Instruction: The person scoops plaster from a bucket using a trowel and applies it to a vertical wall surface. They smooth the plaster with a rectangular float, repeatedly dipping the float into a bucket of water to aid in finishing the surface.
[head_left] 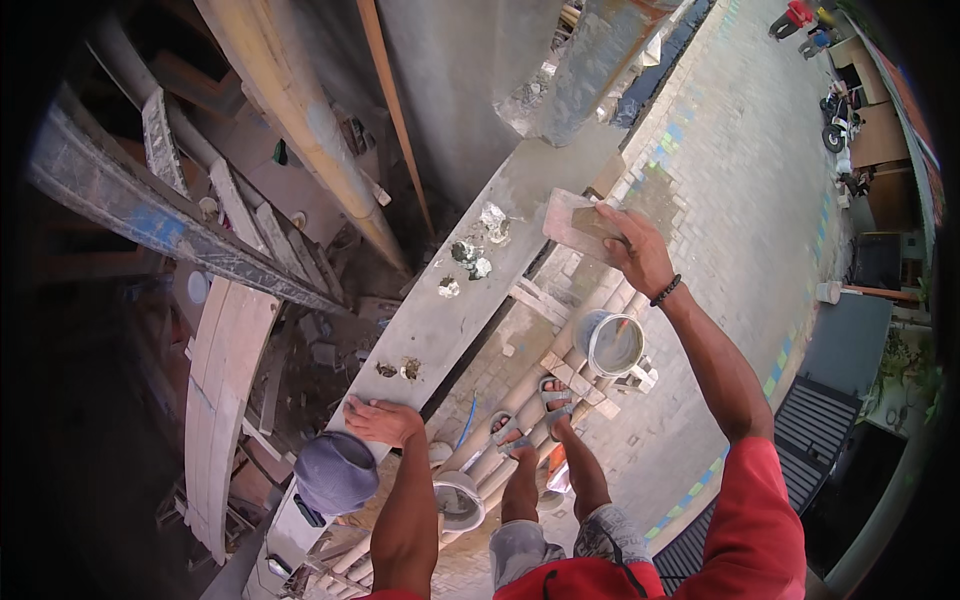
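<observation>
My right hand (642, 252) grips a flat rectangular plastering float (566, 226) at the outer edge of a long grey concrete ledge (437, 335). How the fingers close under the float is partly hidden. My left hand (382, 421) lies flat on the ledge lower down, its fingers stretched out and holding nothing. Just below that hand a dark grey cap (336, 474) rests on the ledge. Between my hands the ledge surface has several rough holes and white plaster patches (472, 257).
My sandalled feet (553, 400) stand on bamboo poles (520, 400) beside the ledge. A bucket (614, 345) is fixed near my right foot, and another bucket (459, 502) sits below my left hand. Inside the ledge are bamboo and planks (232, 390). Two people stand far up the paved street (740, 200).
</observation>
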